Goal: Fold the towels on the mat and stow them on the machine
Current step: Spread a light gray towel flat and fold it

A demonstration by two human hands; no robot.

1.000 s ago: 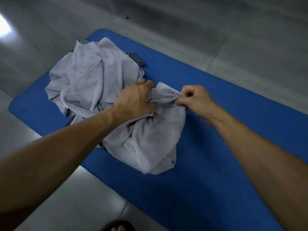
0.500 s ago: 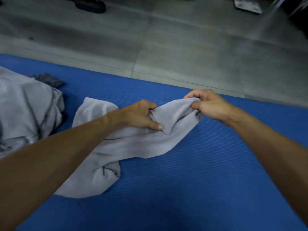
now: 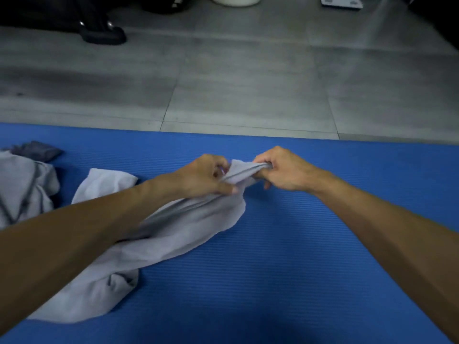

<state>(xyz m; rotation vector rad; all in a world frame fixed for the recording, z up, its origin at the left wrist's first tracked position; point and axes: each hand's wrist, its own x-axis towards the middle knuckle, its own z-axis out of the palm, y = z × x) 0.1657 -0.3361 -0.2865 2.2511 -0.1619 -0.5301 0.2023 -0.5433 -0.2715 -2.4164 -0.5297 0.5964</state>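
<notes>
A ribbed blue mat (image 3: pixel 285 256) stretches across grey floor tiles (image 3: pixel 236 78), its far edge running straight along a tile seam. Beyond it, at the top of the view, a black rounded foot of some equipment (image 3: pixel 103 34), a pale round base (image 3: pixel 234 0) and a white flat object (image 3: pixel 341 1) sit on the floor. Both forearms reach in and hide part of the cloth. The light grey towel (image 3: pixel 178 227), soft and crumpled, trails from the mat's middle back toward its near left edge. The left hand (image 3: pixel 201 178) pinches one bunched end, thumb pressed down; the right hand (image 3: pixel 283 170) curls its fingers round the same end, just beside. At the mat's left edge lies a heap of grey towels (image 3: pixel 23 189) with a darker cloth (image 3: pixel 37 151) behind.
</notes>
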